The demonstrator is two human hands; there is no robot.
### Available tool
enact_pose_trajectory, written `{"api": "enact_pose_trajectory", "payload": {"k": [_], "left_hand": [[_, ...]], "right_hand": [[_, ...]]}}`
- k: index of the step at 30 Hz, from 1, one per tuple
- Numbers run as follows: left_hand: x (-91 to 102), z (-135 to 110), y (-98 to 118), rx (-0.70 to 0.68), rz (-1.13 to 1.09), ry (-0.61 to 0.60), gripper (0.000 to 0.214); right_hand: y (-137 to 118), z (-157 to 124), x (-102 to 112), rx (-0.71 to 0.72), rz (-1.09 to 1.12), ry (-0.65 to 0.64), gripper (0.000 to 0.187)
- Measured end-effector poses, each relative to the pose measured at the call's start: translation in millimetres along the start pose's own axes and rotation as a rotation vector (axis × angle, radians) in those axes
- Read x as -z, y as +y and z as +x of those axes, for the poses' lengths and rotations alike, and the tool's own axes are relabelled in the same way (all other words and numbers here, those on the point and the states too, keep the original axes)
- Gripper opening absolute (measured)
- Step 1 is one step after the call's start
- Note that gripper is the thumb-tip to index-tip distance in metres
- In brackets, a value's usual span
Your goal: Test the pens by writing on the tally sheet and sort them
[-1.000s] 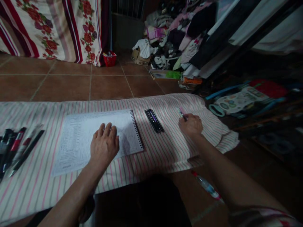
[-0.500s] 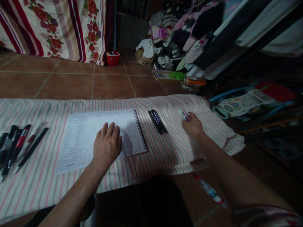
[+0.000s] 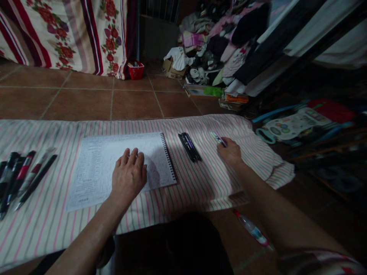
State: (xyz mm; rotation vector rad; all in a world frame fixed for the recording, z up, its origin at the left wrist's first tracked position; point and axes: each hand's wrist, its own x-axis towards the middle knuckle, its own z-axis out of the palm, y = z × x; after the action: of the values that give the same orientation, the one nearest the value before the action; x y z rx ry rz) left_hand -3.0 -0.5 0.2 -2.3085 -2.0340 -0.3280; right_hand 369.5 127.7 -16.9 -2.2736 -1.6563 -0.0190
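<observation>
My left hand (image 3: 129, 171) lies flat, fingers a little apart, on the white page of a spiral notebook (image 3: 96, 164) whose wire binding runs down its right side. To the right of the binding lies a small row of dark pens (image 3: 190, 147), one with a purple part. Farther right, my right hand (image 3: 231, 152) is closed around thin pink-and-white pens (image 3: 218, 139), just above or on the striped cloth; how many it holds I cannot tell. Several black, red and silver pens (image 3: 25, 175) lie side by side at the far left.
A striped cloth (image 3: 200, 191) covers the long surface. Below its front edge a plastic bottle (image 3: 254, 231) lies on the tiled floor. Behind are a red basket (image 3: 135, 71), a heap of clothes (image 3: 212, 49) and a flowered curtain (image 3: 86, 34). A backpack (image 3: 304, 122) stands at right.
My right hand has shifted slightly left with the pens, which now stick out farther toward the dark pens. My left hand stays on the notebook.
</observation>
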Motion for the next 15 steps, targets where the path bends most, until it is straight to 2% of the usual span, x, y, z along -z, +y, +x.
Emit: {"api": "enact_pose_trajectory", "payload": {"k": [15], "left_hand": [[0.4,-0.6,-0.2,-0.006,-0.036,0.041,0.037]], "right_hand": [[-10.1,-9.6,-2.1,0.055,0.012,0.092,0.044]]}}
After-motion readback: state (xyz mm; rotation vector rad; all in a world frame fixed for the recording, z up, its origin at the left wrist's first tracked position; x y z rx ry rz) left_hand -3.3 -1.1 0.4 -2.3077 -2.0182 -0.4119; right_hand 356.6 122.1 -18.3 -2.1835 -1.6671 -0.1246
